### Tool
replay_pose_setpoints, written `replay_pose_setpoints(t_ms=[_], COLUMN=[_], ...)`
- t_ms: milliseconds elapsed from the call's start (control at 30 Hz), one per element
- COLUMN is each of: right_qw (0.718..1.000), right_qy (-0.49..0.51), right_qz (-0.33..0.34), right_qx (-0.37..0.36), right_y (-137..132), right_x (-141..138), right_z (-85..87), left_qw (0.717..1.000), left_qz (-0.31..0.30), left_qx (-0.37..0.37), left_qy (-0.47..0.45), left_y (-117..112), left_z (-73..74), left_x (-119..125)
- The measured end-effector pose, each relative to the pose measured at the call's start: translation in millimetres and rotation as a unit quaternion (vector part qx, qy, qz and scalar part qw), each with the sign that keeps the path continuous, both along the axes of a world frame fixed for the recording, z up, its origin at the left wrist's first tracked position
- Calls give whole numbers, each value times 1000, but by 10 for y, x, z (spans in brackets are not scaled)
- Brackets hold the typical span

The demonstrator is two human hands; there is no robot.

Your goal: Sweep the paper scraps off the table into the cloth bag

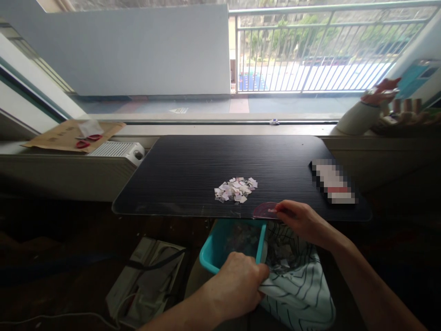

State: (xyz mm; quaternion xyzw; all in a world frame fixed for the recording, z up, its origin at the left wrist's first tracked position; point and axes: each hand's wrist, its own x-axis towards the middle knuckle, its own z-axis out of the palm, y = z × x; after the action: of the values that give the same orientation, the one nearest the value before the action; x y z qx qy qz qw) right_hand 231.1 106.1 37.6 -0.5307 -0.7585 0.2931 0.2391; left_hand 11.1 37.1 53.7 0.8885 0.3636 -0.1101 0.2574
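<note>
A small heap of white paper scraps [236, 189] lies near the front of the dark table [179, 170]. My right hand [301, 218] is at the table's front edge, its fingers closed on a thin, see-through pink plastic piece [261, 210] with a rounded edge, which lies over the tabletop. Below the edge, my left hand [239, 280] grips the rim of a white cloth bag with dark stripes [299, 299]. Grey-white bits [282, 255] are inside the bag. Beside it, partly behind my left hand, stands a teal bin [210, 253] with more bits in it.
A phone-like object [332, 181], blurred out, lies on the table's right. Red-handled scissors [87, 140] rest on brown paper [51, 135] at the left sill. A white jug-like vase [360, 117] stands at the right. An open box [148, 280] is on the floor.
</note>
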Motion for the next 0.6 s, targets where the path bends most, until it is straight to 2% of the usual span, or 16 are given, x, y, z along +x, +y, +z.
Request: replay_pose_setpoints(t_ms=[100,233,400,600], right_qw=[1000,1000,998,994], right_qy=[-3,-13,-2,-55], right_qz=[-14,11,-30,-1], right_qx=[-2,-23,58,93], right_y=[-43,-81,53,129], right_x=[-9,-72,-283,-521], right_z=[2,17,39,69], left_qw=[1000,1000,1000,997], left_qz=[1,9,30,75], left_qx=[0,4,-5,0], left_qy=[-2,-9,-6,-6], left_y=[4,3,1,-24], left_z=[-1,-12,-43,-113], left_x=[-8,-30,-131,-342])
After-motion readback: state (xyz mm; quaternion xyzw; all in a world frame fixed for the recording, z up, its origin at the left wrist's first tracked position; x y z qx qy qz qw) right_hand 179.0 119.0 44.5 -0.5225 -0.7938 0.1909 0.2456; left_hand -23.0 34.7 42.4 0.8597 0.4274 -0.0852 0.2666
